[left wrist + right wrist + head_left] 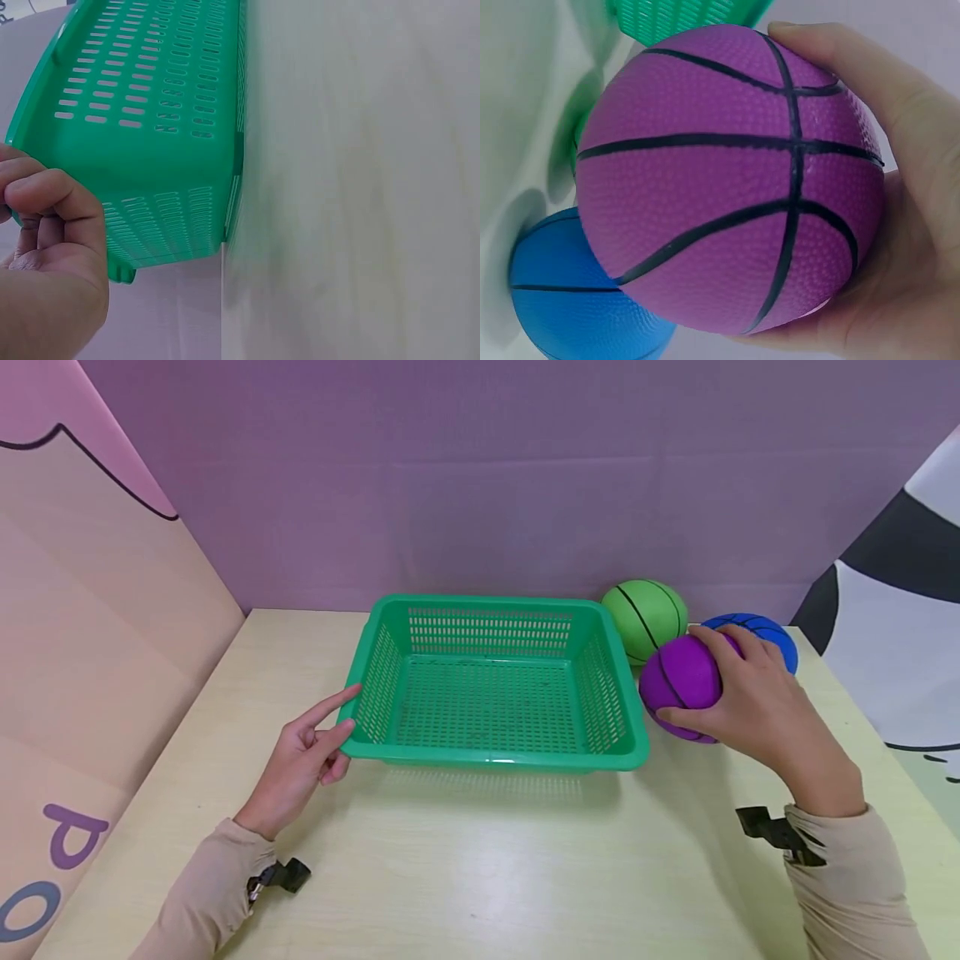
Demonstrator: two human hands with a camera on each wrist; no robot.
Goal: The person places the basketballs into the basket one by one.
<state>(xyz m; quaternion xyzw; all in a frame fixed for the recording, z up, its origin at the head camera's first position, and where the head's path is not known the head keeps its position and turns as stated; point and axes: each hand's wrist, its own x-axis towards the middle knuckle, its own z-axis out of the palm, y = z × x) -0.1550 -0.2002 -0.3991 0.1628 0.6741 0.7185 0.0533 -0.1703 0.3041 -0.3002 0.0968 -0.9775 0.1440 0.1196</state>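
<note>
A green plastic basket [487, 760] with slotted walls stands on the table, and nothing lies in it. My left hand [300, 768] holds its rim at the near left corner, index finger and thumb on the edge; in the left wrist view the other fingers [56, 202] curl beside the outer wall. Right of the basket, my right hand [757, 702] grips a purple toy basketball [712, 172], thumb on the near side and fingers over the far side. The ball appears raised off the tabletop. Its underside is hidden in the head view.
A green ball [645, 614] sits at the basket's far right corner. Partly behind my right hand lies a blue ball [570, 292]. A purple backdrop [480, 485] rises along the back edge of the pale wooden table [480, 868], with printed panels at both sides.
</note>
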